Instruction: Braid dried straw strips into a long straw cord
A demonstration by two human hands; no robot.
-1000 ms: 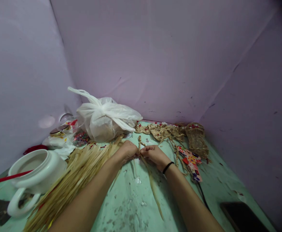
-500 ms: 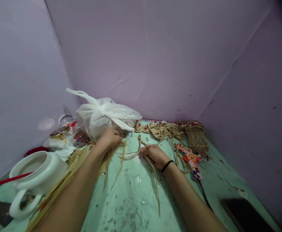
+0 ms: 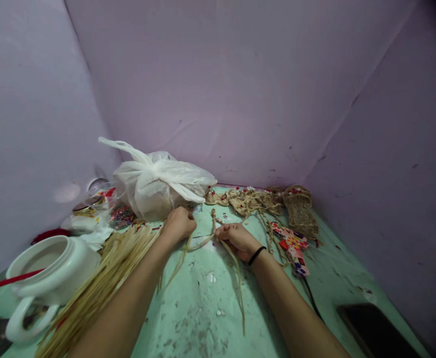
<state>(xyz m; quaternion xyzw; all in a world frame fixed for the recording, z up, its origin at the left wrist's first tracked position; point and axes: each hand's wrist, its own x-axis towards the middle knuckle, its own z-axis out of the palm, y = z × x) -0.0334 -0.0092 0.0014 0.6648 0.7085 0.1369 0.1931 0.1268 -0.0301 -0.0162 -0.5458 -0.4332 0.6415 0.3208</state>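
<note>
My right hand [image 3: 238,239] is closed in a pinch at the lower end of a short braid [image 3: 214,219] of straw-coloured fibre. From its fingertips a loose fibre strand [image 3: 240,286] trails down over the green table. To the left, my left hand [image 3: 180,222] has its fingers closed on another pale fibre strand [image 3: 201,243], which runs across to the braid; a tail of it hangs below the hand. Beside my left forearm lies a thick bundle of dry fibre strands [image 3: 117,268]. The exact grip of the left fingertips is hidden.
A knotted white plastic bag [image 3: 158,184] sits behind my left hand. Left stand a white pot [image 3: 64,268] and bead containers [image 3: 121,216]. Woven fibre pieces [image 3: 253,201] line the back; a floral-patterned tool [image 3: 290,243] with a black cord and a dark phone [image 3: 378,330] lie right.
My left hand has moved right and slightly nearer, away from the fibre bundle and closer to my right hand. My right hand keeps its pinch at the braid. The view has shifted slightly.
</note>
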